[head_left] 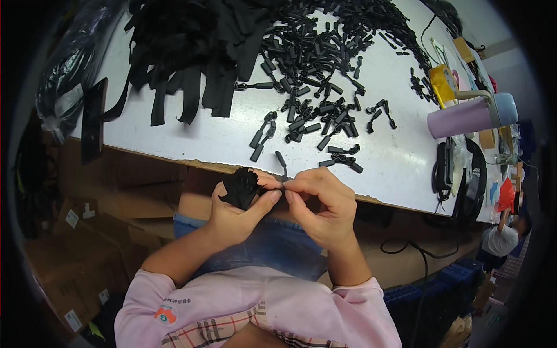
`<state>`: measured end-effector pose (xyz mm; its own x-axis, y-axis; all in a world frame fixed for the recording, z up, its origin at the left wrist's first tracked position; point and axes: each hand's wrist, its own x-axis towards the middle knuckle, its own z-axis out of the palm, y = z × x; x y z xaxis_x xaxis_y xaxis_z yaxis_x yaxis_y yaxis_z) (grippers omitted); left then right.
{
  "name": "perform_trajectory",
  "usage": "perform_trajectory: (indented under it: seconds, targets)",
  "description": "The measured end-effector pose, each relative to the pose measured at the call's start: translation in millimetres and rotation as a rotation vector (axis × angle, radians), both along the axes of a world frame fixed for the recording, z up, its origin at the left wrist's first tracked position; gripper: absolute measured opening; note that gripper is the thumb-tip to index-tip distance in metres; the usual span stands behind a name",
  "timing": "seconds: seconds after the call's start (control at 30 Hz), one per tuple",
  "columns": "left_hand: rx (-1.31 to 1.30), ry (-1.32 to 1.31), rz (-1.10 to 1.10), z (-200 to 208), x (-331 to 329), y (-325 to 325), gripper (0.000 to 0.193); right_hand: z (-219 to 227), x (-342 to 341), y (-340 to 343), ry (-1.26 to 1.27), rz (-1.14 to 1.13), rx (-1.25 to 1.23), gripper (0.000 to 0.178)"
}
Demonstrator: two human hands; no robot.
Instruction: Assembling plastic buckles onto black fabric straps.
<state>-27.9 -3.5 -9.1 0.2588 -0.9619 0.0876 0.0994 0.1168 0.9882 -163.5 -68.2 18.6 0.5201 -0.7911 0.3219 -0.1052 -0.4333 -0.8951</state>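
Head view: brown cartons (87, 232) are stacked on the floor at the lower left, under the desk (400, 168), and several carry small white rectangular labels (72, 218). A dark plastic bag (69, 69) with a pale label sits at the desk's far left corner. On the right end of the desk a lilac bottle (464, 118) with a pale blue cap lies on its side, with a yellow packet (442, 84) just behind it; what either holds cannot be told. Black cables (447, 171) lie near the bottle at the desk's front right edge.

Across the white desk top, a heap of black tape strips (185, 52) fills the far left, and a loose scatter of black zipper pulls (319, 75) spreads from the far middle down toward the front edge. A dark flat slab (93, 119) hangs over the left edge.

Just below the desk's front edge, above the person's lap, the left hand (235, 217) is closed around a black bunched strip (241, 187), thumb pressed up against it. The right hand (325, 206) touches it from the right, thumb and forefinger pinched on a small black pull (283, 176) at the strip's end. Pink sleeves (174, 301) frame the lower edge.

At the far right another person (500, 238) in a pale top sits beside blue crates (441, 290).
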Motion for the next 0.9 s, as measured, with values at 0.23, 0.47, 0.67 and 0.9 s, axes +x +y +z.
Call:
perform_trajectory:
  seconds: [0.23, 0.47, 0.67, 0.9]
  targets:
    - [-0.028, -0.212, -0.016, 0, 7, -1, 0.008, 0, 1, -2, 0.106, 0.047, -0.240, 0.018]
    - [0.047, 0.120, 0.008, 5, 2, 5, 0.018, -10, 11, 10, -0.029, -0.060, -0.151, 0.016]
    - [-0.142, -0.022, 0.027, 3, 2, 1, 0.021, -21, 18, 22, -0.220, -0.144, 0.121, 0.011]
    - [-0.058, 0.139, -0.124, 9, 10, 4, 0.018, -20, 5, 10, -0.542, 0.181, 0.774, 0.006]
